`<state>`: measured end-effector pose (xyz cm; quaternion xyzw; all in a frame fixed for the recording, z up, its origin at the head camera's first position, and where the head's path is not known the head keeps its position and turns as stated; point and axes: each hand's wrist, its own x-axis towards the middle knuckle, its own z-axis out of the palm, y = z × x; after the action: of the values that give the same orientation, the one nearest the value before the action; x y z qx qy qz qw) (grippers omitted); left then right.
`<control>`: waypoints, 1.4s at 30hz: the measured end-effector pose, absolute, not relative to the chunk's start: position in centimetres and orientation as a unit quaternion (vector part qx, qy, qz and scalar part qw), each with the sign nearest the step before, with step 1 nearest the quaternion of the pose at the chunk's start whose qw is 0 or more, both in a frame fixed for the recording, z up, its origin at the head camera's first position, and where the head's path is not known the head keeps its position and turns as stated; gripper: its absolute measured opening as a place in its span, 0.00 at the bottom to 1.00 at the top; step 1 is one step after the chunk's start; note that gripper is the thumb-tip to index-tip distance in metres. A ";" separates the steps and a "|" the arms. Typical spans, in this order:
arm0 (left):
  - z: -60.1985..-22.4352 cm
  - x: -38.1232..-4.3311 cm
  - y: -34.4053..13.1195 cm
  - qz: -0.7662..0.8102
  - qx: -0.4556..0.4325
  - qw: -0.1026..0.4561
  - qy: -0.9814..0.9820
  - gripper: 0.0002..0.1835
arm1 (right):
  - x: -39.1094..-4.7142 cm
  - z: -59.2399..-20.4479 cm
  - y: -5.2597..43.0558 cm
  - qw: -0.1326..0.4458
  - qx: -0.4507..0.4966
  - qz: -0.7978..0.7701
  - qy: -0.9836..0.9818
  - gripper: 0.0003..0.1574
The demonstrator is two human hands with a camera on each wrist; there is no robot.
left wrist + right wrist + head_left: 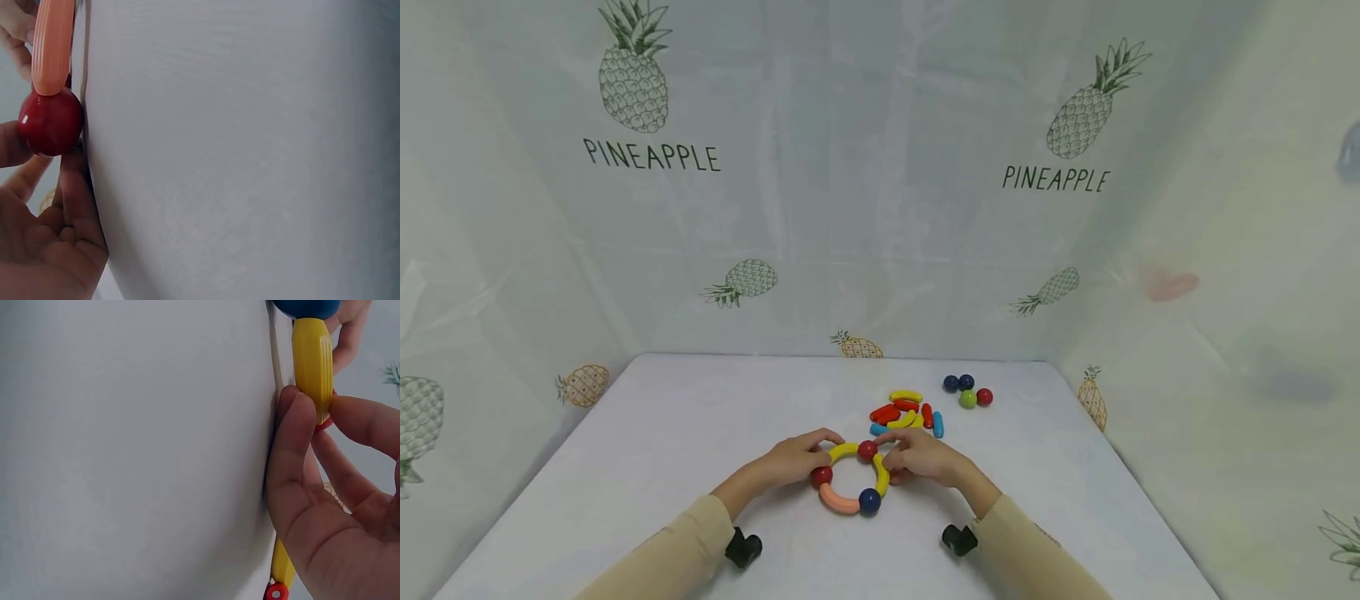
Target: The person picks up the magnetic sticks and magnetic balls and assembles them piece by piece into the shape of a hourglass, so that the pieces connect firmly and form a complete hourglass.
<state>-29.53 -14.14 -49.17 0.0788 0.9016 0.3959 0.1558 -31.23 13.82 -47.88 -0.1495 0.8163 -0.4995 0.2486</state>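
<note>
A ring of curved rods and balls lies on the white table [715, 417]. Round it run a red ball [867, 451], a yellow curved rod [882, 479], a dark blue ball [869, 502], a salmon curved rod [838, 502], a second red ball [822, 477] and another yellow curved rod [844, 450]. At the ring's left, my left hand [792, 460] holds the second red ball between thumb and fingers, its index finger reaching along the far yellow rod. My right hand [927, 458] pinches the right yellow rod [312, 356], and its index finger extends to the far red ball.
Behind the ring lies a loose group of short rods, including red rods [886, 412], yellow rods [906, 396] and a blue rod [937, 424]. Farther right sit two dark blue balls [951, 383], a green ball [967, 399] and a red ball [985, 397]. A pineapple-printed curtain [880, 208] hangs behind the table.
</note>
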 end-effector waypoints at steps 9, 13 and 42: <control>-49.2 -29.7 -14.7 0.407 0.081 0.165 0.895 0.17 | -31.4 -48.3 13.9 0.235 -0.160 -0.492 0.823 0.28; -49.2 -29.7 -14.6 0.408 0.081 0.166 0.894 0.17 | -31.4 -47.9 14.5 0.224 -0.179 -0.470 0.835 0.26; -49.0 -29.3 -14.5 0.415 0.086 0.168 0.890 0.17 | -36.9 -47.0 23.2 0.058 -0.202 -0.355 0.911 0.23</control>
<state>-29.30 -14.54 -48.98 0.0863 0.8901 0.4148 0.1679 -36.90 23.21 -46.96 -0.2020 0.9109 -0.3551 0.0583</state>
